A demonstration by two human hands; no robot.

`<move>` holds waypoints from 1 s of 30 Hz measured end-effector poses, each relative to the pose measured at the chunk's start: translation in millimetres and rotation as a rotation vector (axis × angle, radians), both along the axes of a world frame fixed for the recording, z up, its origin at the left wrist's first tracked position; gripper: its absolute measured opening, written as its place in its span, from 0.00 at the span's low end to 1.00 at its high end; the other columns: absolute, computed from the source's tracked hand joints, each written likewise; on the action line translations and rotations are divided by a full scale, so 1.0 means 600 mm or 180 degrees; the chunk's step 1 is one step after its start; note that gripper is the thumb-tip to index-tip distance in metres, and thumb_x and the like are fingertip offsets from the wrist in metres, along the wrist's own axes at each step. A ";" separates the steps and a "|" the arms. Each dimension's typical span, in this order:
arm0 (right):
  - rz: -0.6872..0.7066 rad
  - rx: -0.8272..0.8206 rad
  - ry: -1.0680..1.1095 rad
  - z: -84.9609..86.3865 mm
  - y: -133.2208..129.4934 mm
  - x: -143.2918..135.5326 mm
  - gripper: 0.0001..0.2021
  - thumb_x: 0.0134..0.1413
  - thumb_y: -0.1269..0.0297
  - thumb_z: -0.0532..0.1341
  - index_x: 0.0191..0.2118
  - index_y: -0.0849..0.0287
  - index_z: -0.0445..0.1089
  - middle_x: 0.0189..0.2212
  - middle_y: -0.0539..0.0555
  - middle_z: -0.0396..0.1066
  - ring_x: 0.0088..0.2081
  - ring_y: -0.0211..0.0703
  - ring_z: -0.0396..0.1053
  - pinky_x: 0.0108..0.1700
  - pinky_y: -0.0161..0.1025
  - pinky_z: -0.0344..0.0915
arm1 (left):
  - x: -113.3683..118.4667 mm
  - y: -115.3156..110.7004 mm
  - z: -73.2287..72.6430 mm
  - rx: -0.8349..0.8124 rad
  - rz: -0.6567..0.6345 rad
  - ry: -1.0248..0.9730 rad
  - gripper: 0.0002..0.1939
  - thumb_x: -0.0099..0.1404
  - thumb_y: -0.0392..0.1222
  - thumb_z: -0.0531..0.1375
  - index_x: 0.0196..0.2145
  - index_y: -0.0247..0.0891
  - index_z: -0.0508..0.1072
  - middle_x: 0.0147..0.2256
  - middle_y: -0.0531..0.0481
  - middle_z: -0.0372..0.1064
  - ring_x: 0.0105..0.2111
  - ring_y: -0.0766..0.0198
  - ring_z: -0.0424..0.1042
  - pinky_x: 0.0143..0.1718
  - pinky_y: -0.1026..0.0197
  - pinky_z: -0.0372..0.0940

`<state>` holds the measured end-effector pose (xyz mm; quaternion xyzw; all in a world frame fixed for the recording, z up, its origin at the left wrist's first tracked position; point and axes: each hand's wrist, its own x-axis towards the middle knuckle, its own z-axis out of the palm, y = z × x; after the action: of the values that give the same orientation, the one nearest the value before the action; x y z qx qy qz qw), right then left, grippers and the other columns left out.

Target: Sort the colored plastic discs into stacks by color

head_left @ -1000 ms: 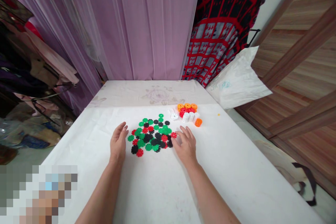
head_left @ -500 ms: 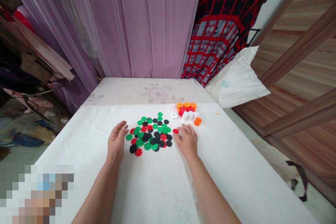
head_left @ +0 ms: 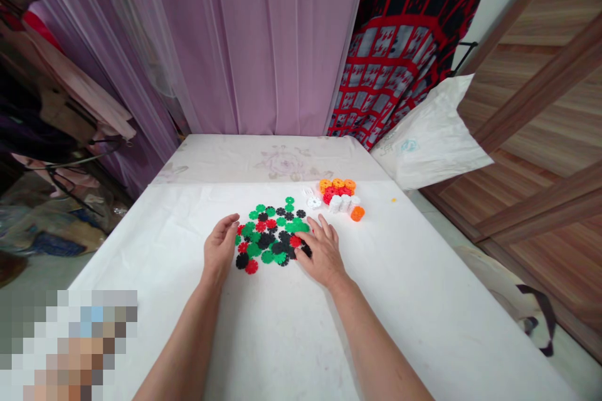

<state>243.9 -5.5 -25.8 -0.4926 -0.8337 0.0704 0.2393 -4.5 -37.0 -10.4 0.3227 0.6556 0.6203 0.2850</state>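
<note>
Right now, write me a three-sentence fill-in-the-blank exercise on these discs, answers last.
1. The right hand is at the edge of the loose pile of green, black and ____ discs.
2. Directly in front of the red stacks stand ____ stacks.
3. The red stacks lie beyond the loose pile and to its ____.

Missing words: red; white; right.

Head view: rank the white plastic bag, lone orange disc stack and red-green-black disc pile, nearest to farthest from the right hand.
1. Disc pile: left, partly under the right hand.
2. Orange disc stack: ahead, rightward.
3. White plastic bag: far right.
</note>
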 end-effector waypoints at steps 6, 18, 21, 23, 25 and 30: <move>-0.0055 -0.0115 0.0000 0.000 0.003 -0.002 0.16 0.58 0.59 0.63 0.51 0.50 0.76 0.65 0.58 0.62 0.69 0.62 0.49 0.66 0.64 0.50 | 0.005 0.000 0.002 -0.0107 0.0001 0.0144 0.19 0.56 0.53 0.62 0.42 0.40 0.78 0.43 0.46 0.80 0.43 0.58 0.76 0.49 0.55 0.69; 0.0087 -0.0118 0.0259 -0.013 0.011 -0.004 0.11 0.59 0.57 0.63 0.45 0.50 0.76 0.64 0.57 0.64 0.69 0.60 0.50 0.65 0.66 0.51 | 0.005 -0.001 0.000 -0.0106 -0.0062 0.0275 0.20 0.56 0.54 0.62 0.41 0.40 0.79 0.41 0.46 0.80 0.42 0.58 0.77 0.47 0.55 0.70; -0.0024 0.0220 0.0620 -0.023 0.024 0.004 0.10 0.58 0.56 0.64 0.43 0.52 0.77 0.61 0.58 0.67 0.68 0.59 0.53 0.65 0.63 0.53 | 0.004 -0.002 0.000 -0.0125 -0.0078 0.0334 0.20 0.56 0.54 0.61 0.42 0.40 0.79 0.41 0.46 0.80 0.40 0.58 0.76 0.47 0.55 0.70; -0.0355 0.0538 0.0950 -0.032 0.041 0.020 0.11 0.57 0.55 0.63 0.42 0.53 0.77 0.57 0.59 0.71 0.65 0.58 0.58 0.64 0.60 0.57 | 0.003 -0.003 0.000 -0.0146 -0.0072 0.0353 0.21 0.57 0.55 0.61 0.43 0.40 0.79 0.41 0.46 0.80 0.39 0.59 0.76 0.46 0.56 0.69; -0.0793 0.0776 0.1184 -0.042 0.059 0.042 0.12 0.57 0.54 0.63 0.41 0.55 0.77 0.53 0.60 0.73 0.61 0.58 0.62 0.62 0.58 0.60 | 0.003 -0.003 0.001 -0.0176 -0.0053 0.0344 0.21 0.56 0.55 0.61 0.43 0.40 0.79 0.41 0.46 0.80 0.38 0.60 0.76 0.44 0.56 0.69; -0.1175 0.0717 0.0972 -0.050 0.073 0.069 0.11 0.54 0.54 0.64 0.38 0.54 0.78 0.52 0.59 0.74 0.61 0.59 0.61 0.63 0.59 0.57 | 0.004 -0.003 0.004 -0.0216 -0.0072 0.0326 0.22 0.56 0.56 0.61 0.42 0.40 0.79 0.41 0.46 0.80 0.37 0.60 0.75 0.43 0.57 0.69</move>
<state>285.0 38.2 -56.0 -0.5903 -0.6865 0.0058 0.4245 -2.2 -38.9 -8.2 0.3516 0.6863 0.5771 0.2689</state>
